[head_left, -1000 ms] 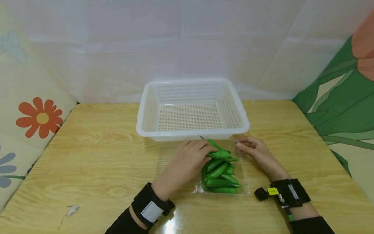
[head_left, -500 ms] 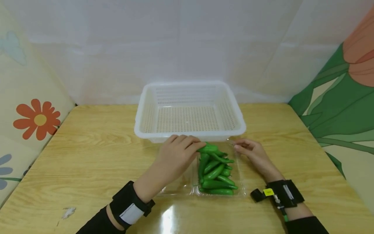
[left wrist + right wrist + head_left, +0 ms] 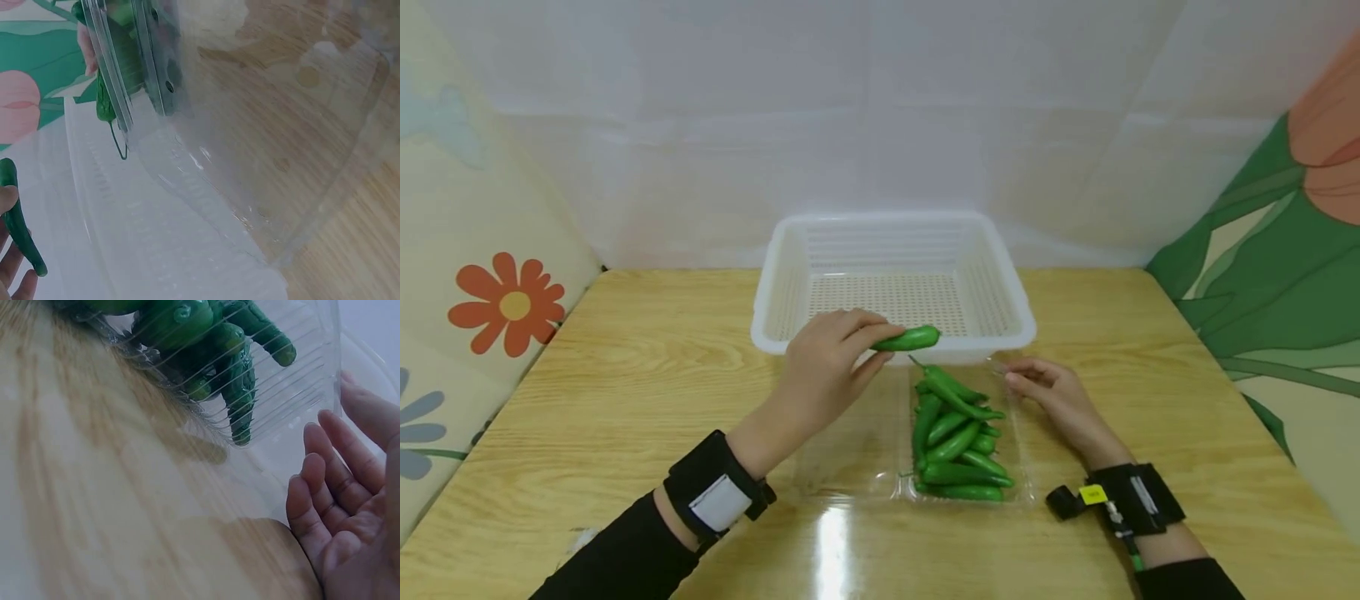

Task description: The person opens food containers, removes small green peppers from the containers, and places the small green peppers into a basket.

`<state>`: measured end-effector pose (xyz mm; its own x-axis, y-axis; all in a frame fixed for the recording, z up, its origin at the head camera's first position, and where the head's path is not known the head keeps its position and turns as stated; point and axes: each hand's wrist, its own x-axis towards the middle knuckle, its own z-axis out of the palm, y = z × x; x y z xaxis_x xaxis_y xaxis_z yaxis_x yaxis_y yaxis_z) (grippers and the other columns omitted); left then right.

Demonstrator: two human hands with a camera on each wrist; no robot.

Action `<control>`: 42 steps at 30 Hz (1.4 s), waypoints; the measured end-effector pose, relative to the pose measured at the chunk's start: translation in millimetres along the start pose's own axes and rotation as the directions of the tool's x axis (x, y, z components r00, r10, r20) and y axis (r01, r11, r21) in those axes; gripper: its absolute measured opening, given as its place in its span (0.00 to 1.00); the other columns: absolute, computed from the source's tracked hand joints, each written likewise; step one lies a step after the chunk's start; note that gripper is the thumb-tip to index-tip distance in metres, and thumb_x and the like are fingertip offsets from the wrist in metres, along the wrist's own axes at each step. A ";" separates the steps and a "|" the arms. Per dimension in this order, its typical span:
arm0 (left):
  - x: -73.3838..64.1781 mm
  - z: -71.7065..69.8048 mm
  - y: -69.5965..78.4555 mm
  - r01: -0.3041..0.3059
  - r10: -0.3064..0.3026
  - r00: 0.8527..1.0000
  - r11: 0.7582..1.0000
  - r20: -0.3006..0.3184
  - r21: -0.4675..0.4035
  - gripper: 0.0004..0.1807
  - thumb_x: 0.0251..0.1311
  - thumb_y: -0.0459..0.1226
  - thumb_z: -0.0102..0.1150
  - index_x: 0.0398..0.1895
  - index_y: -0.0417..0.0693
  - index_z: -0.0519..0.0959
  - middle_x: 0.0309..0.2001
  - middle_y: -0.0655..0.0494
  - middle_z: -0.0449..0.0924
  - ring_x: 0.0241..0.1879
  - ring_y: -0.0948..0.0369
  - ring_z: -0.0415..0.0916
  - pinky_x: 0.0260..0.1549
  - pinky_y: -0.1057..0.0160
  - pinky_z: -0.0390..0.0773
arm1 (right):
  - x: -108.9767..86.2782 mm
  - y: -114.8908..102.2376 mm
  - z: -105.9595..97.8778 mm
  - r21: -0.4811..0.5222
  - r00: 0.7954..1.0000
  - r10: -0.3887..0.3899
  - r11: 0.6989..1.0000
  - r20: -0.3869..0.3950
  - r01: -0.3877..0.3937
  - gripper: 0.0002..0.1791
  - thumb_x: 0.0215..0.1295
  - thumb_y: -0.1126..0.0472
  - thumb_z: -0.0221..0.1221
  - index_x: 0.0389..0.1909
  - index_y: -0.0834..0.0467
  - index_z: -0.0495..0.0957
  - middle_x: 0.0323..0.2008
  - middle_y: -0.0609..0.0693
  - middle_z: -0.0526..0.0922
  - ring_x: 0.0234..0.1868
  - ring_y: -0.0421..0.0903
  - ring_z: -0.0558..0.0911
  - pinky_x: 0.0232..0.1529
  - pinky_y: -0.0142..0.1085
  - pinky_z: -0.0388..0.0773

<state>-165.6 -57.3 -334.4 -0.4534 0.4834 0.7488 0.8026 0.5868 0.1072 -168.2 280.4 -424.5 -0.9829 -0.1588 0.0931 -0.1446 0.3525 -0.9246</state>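
Observation:
A long green chili pepper [image 3: 913, 338] is pinched between the thumb and fingers of my left hand [image 3: 827, 362], held over the near rim of the white basket [image 3: 1007, 342]. The same pepper [image 3: 22, 228] shows at the left edge of the left wrist view. My right hand [image 3: 1056, 400] pinches the far right corner of a clear plastic clamshell container [image 3: 1024, 475]. Inside that container lies a heap of green chili peppers [image 3: 958, 446]. In the right wrist view the right thumb and fingertips [image 3: 322, 419] are right at the ribbed container's rim.
The basket stands at the back of the wooden table [image 3: 670, 358], just beyond the container, with no peppers showing in it. The clamshell's clear lid [image 3: 850, 467] lies folded out to the left. A white cloth [image 3: 880, 108] hangs behind, with flower-patterned panels [image 3: 505, 308] at both sides.
My left hand has drawn a pepper from the heap and lifted it up and to the left, toward the basket. The right hand has stayed at the container's corner.

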 end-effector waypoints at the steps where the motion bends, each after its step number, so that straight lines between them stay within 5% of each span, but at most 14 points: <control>1: 0.3 -0.7 -2.2 0.011 -0.011 1.000 1.000 0.010 -0.005 0.17 0.54 0.35 0.74 0.48 0.47 0.84 0.45 0.54 0.83 0.43 0.57 0.81 0.46 0.59 0.79 | 0.8 -0.2 0.3 0.006 1.000 0.003 1.000 -0.001 -0.003 0.17 0.72 0.62 0.57 0.52 0.73 0.77 0.33 0.42 0.84 0.34 0.38 0.80 0.38 0.29 0.78; 8: 0.0 -5.6 -11.9 0.162 -0.157 0.981 0.986 0.112 -0.038 0.18 0.54 0.34 0.73 0.49 0.48 0.84 0.46 0.55 0.82 0.44 0.56 0.80 0.46 0.56 0.77 | 4.2 -0.3 0.8 0.035 1.000 -0.020 0.999 -0.013 0.020 0.17 0.72 0.65 0.57 0.52 0.76 0.75 0.31 0.40 0.84 0.33 0.37 0.81 0.36 0.28 0.79; 16: 0.3 -11.0 -21.6 0.373 -0.353 0.900 0.927 0.255 -0.034 0.17 0.60 0.37 0.69 0.53 0.49 0.83 0.49 0.53 0.82 0.45 0.55 0.78 0.44 0.54 0.78 | 4.4 0.8 1.0 0.059 1.000 -0.028 0.998 -0.015 0.029 0.16 0.72 0.65 0.56 0.52 0.76 0.75 0.32 0.41 0.83 0.32 0.37 0.81 0.35 0.28 0.79; 25: 0.0 -13.8 -30.3 0.480 -0.460 0.836 0.877 0.299 0.009 0.17 0.65 0.41 0.64 0.55 0.49 0.83 0.51 0.52 0.83 0.44 0.54 0.78 0.41 0.53 0.78 | 2.5 1.3 0.4 0.055 1.000 -0.012 0.998 -0.016 0.013 0.19 0.73 0.65 0.56 0.54 0.76 0.73 0.32 0.41 0.84 0.33 0.37 0.81 0.37 0.28 0.79; 33: -1.7 -14.5 -34.7 0.502 -0.487 0.819 0.864 0.304 0.034 0.16 0.65 0.41 0.64 0.55 0.51 0.83 0.52 0.52 0.83 0.45 0.54 0.78 0.41 0.54 0.78 | 1.7 0.9 0.4 0.050 1.000 0.007 0.999 -0.016 -0.006 0.20 0.72 0.64 0.57 0.57 0.75 0.72 0.34 0.39 0.84 0.35 0.36 0.81 0.37 0.28 0.80; 42: -4.2 -14.0 -35.4 0.517 -0.500 0.816 0.856 0.289 0.023 0.15 0.63 0.37 0.66 0.53 0.51 0.84 0.53 0.52 0.82 0.47 0.53 0.78 0.42 0.52 0.78 | 2.4 0.4 0.9 0.041 1.000 0.011 0.999 -0.011 -0.011 0.20 0.73 0.62 0.57 0.56 0.74 0.73 0.34 0.40 0.84 0.34 0.37 0.81 0.37 0.28 0.79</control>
<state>-186.7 -89.2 -332.2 -0.8837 0.2885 0.3685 0.4437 0.7669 0.4636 -170.5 279.3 -424.9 -0.9857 -0.1446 0.0869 -0.1293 0.3161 -0.9399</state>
